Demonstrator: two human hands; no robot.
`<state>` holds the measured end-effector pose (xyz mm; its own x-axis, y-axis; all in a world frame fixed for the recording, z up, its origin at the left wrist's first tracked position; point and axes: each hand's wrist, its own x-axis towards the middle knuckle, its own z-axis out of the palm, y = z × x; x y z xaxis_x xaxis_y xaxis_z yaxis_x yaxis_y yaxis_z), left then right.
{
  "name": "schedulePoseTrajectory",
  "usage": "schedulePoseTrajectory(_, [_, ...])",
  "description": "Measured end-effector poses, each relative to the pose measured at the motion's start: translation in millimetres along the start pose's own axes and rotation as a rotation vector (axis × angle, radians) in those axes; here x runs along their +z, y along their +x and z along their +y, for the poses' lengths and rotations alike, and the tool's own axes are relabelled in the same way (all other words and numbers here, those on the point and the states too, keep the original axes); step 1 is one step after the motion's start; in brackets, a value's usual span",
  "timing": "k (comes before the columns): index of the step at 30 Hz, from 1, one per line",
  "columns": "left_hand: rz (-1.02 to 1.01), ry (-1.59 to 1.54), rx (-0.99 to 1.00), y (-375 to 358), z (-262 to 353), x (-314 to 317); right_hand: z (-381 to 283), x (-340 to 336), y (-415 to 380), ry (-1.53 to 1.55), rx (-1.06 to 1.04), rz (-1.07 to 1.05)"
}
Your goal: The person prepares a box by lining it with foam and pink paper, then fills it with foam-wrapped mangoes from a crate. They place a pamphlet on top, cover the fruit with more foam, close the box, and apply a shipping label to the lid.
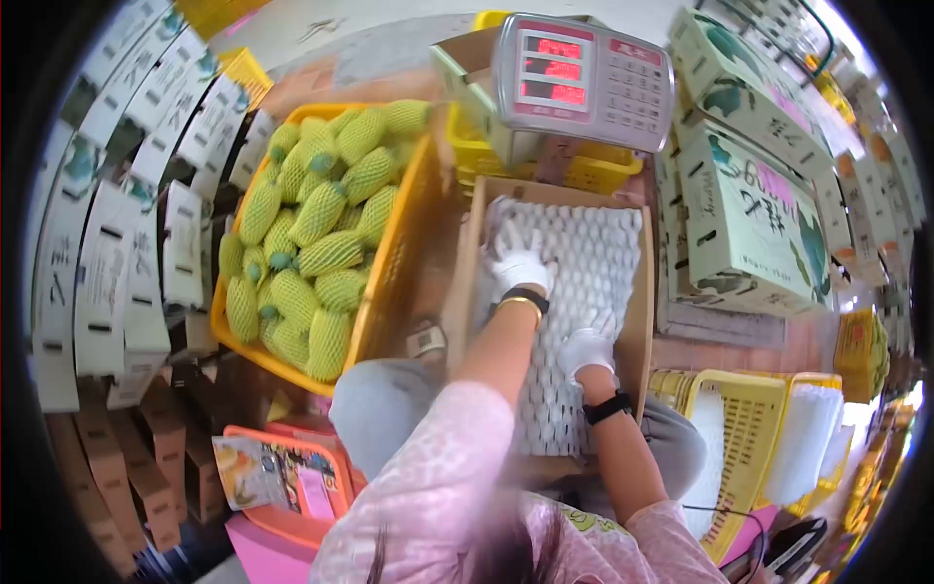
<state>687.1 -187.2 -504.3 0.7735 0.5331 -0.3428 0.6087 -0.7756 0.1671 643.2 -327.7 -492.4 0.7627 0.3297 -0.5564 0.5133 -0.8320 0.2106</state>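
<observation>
My left hand (pixel 523 261), in a white glove, lies with fingers spread on a sheet of white foam netting (pixel 584 258). Lower on the same sheet, my gloved right hand (pixel 589 350) rests near the right wall, its fingers stretched out flat and slightly blurred. The netting fills the mouth of an open cardboard box (pixel 639 362) in front of me, hiding whatever lies under it. To the left stands an orange plastic crate (pixel 389 277) heaped with green-yellow fruit in foam net sleeves (pixel 321 214).
A scale (pixel 584 83) with red digits stands beyond the box, over a yellow crate (pixel 608 165). Printed cartons (pixel 754 209) are stacked at right, more cartons (pixel 97 282) at left. A yellow basket (pixel 744 428) with white foam packing is at lower right, an orange basket (pixel 331 457) at lower left.
</observation>
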Motion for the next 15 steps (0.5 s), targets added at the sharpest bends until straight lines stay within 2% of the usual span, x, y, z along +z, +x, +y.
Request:
schedulePoseTrajectory(1, [0.015,0.035,0.02,1,0,0,-5,7,5,0.144,0.078,0.132])
schedulePoseTrajectory(3, [0.014,-0.164,0.059,8,0,-4,0,-4,9,0.125,0.039,-0.031])
schedulePoseTrajectory(4, [0.142,-0.236,0.001,6,6,-10,11,4,12,0.203,-0.039,0.079])
schedulePoseTrajectory(5, [0.021,-0.034,0.027,-2,12,-36,26,31,35,-0.021,-0.085,0.238])
schedulePoseTrajectory(6, [0.059,-0.081,0.195,-37,0,-78,29,23,27,0.189,-0.017,0.319])
schedulePoseTrajectory(7, [0.327,-0.153,0.279,-51,-8,-84,14,-42,-24,0.111,0.02,0.279])
schedulePoseTrajectory(8, [0.267,-0.269,0.251,-83,-24,-124,11,-57,-44,0.119,0.019,0.304])
schedulePoseTrajectory(9, [0.305,-0.379,0.329,-105,-50,-143,20,-57,-54,0.232,-0.079,0.41])
schedulePoseTrajectory(10, [0.344,-0.42,0.32,-141,-88,-166,19,-63,-71,0.305,-0.112,0.418])
schedulePoseTrajectory(11, [0.384,-0.46,0.313,-177,-132,-182,22,-59,-81,0.526,-0.199,0.442])
schedulePoseTrajectory(13, [0.313,-0.468,0.047,-233,-225,-185,41,-44,-87,0.796,-0.283,0.428])
schedulePoseTrajectory(14, [0.317,-0.436,-0.173,-259,-275,-169,43,-51,-107,0.817,-0.298,0.408])
schedulePoseTrajectory(15, [0.426,-0.302,-0.397,-294,-320,-155,57,-44,-107,0.812,-0.265,0.397])
